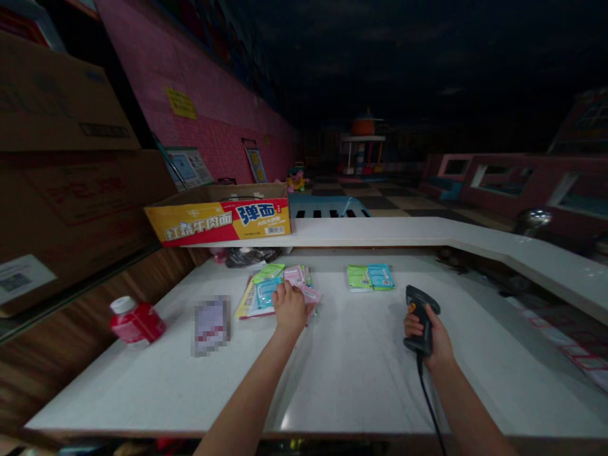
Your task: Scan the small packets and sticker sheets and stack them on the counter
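Observation:
My right hand (pixel 437 342) is wrapped round the grip of a black barcode scanner (pixel 422 320), held over the right side of the counter with its cord running down towards me. My left hand (pixel 291 308) is closed on a small pink packet (pixel 310 293) at the edge of a pile. In that pile, green packets (pixel 267 273) and a blue packet (pixel 266 292) lie on a larger yellow-and-white packet (pixel 246 305). Apart from it, a green packet (pixel 360 277) and a blue packet (pixel 381 277) lie side by side between my hands.
A red bottle with a white cap (pixel 137 322) lies tilted at the left, near a blurred-out flat item (pixel 211 325). An open noodle carton (pixel 223 218) sits on the raised ledge (pixel 370 232) behind the white counter (pixel 351 380). Large cardboard boxes (pixel 80 209) are stacked at the left.

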Motion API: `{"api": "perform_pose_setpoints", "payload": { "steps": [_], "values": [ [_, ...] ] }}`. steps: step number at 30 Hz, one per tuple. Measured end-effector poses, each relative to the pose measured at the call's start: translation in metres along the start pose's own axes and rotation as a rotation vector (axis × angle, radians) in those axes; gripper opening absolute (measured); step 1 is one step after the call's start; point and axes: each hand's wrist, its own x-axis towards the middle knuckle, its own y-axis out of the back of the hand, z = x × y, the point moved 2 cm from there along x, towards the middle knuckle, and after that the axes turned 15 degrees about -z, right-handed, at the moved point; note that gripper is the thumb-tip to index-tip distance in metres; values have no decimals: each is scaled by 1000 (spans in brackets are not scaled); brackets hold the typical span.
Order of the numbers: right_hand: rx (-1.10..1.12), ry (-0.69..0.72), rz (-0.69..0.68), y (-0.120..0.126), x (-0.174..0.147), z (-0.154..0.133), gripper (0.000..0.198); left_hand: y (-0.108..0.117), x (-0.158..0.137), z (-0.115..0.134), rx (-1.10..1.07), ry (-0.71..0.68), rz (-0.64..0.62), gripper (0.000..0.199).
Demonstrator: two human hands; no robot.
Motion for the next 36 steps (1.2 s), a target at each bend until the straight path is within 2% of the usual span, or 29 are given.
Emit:
{"api": "perform_pose_setpoints", "payload": {
  "steps": [5,9,12,16,21,24,28,32,36],
  "values": [
    [27,25,22,-2,-2,2,17,3,-1,3,-19,-12,22,42],
    [22,30,21,-5,-3,4,17,-2,-2,10,-163,-99,-116,21],
    [2,35,43,-7,-4,5,16,-16,-10,12,-373,-54,-178,19],
    [-94,27,89,-11,-2,6,18,-42,-23,10,-703,-11,-71,12],
    [-420,-67,175,-28,-1,22,25,-59,-30,7,-985,-68,103,13],
    [-629,-163,133,-46,-10,45,33,-61,-28,5,-1063,-84,155,14],
    [-874,-286,45,-73,-38,77,47,-62,-26,3,-1119,-61,199,14],
    [-970,-401,3,-92,-71,95,49,-62,-28,2,-1124,-47,255,15],
    [-1008,-417,36,-101,-92,97,49,-60,-29,2,-1128,-38,271,15]
  ]
}}
